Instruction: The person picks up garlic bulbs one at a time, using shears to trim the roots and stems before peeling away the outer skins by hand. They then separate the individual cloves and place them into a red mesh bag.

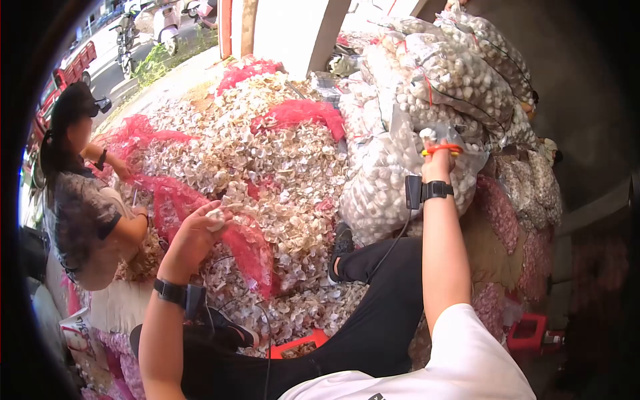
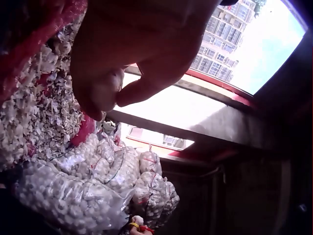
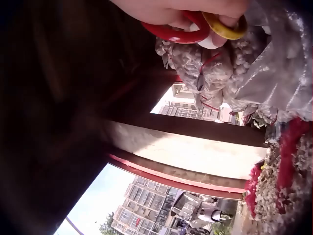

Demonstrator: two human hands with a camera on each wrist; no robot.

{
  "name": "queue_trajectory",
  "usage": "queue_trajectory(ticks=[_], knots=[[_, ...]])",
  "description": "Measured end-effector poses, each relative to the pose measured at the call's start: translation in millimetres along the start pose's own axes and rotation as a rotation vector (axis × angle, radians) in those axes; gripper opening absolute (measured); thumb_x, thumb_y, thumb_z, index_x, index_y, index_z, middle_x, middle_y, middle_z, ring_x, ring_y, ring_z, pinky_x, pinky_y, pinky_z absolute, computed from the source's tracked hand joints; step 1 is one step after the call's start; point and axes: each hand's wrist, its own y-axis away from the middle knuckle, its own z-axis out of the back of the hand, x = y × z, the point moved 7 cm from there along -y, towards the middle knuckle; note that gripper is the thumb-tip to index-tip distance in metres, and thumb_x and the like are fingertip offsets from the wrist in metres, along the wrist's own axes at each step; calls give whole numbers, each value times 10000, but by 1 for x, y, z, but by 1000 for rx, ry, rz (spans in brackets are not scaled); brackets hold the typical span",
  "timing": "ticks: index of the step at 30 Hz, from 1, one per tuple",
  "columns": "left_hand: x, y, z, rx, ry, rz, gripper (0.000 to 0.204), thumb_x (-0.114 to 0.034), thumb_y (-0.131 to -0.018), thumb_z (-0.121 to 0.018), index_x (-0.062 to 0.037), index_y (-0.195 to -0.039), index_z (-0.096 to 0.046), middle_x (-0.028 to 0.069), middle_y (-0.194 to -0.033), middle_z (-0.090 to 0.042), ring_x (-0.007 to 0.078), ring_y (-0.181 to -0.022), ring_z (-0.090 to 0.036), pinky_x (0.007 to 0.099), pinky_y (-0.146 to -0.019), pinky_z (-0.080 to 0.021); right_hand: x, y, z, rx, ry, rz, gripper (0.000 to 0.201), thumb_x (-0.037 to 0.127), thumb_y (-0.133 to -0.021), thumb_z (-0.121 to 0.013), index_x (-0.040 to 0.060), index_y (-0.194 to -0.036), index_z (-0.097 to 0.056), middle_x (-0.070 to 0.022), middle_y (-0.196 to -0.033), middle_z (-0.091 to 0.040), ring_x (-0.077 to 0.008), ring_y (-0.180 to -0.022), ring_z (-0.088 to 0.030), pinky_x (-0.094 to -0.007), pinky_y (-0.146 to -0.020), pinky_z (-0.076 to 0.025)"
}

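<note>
My left hand (image 1: 190, 240) is raised over the heap of peelings and pinches a white garlic bulb (image 1: 216, 216) between thumb and fingers. In the left wrist view that bulb (image 2: 108, 92) shows between the fingertips. My right hand (image 1: 438, 162) reaches to the mouth of a clear plastic bag (image 1: 383, 173) full of garlic bulbs. It holds scissors by their red and yellow ring handles (image 1: 443, 149); the blades are hidden. Another white garlic bulb (image 1: 427, 135) shows at its fingertips, and in the right wrist view white shows beneath the rings.
Dry garlic peelings (image 1: 287, 160) cover the floor ahead, with red mesh netting (image 1: 250, 260) across them. More filled bags (image 1: 460, 67) are stacked at the back right. A person (image 1: 87, 200) squats at the left. Red plastic stools (image 1: 527, 333) stand near my legs.
</note>
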Motion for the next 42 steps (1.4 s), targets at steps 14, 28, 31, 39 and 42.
queue_trajectory(ticks=[14, 28, 31, 39, 42], knots=[[-15, 14, -36, 232, -274, -118, 354, -118, -928, -689, -75, -1275, -634, 78, -1597, -238, 126, -1185, -577, 284, -842, -538, -151, 376, -74, 1269, 435, -715, 222, 191, -957, -670, 49, -1054, -528, -66, -952, -659, -126, -836, -675, -266, -677, -582], [5, 3, -8, 27, -231, 39, 474, -227, -929, -709, -35, -1313, -509, 70, -1165, -637, 150, -1045, -647, 301, -856, -572, -185, 382, -70, 1120, 340, -869, 245, 72, -901, -686, 75, -1089, -527, -36, -907, -635, -133, -759, -655, -255, -608, -539], [26, -6, -2, -41, -223, 70, 481, -218, -926, -714, -21, -1313, -508, 66, -1170, -636, 156, -1044, -652, 308, -884, -566, -184, 370, -71, 1163, 467, -476, 223, 29, -899, -675, 58, -1068, -532, -11, -841, -616, -84, -709, -603, -242, -599, -506], [31, -1, -18, -37, -101, -48, 453, -152, -890, -748, -15, -1270, -542, 69, -1205, -615, 162, -1104, -622, 339, -972, -528, -155, 371, -72, 1213, 570, -172, 206, 55, -877, -702, 35, -1012, -548, 10, -808, -582, -37, -672, -531, -212, -567, -446], [29, -2, -19, -51, -136, -101, 411, -86, -903, -716, -11, -1268, -544, 79, -1209, -618, 171, -1086, -632, 338, -956, -539, -168, 366, -67, 1070, 437, -469, 196, 77, -893, -690, 34, -1010, -538, -21, -856, -610, -76, -686, -595, -214, -590, -493]])
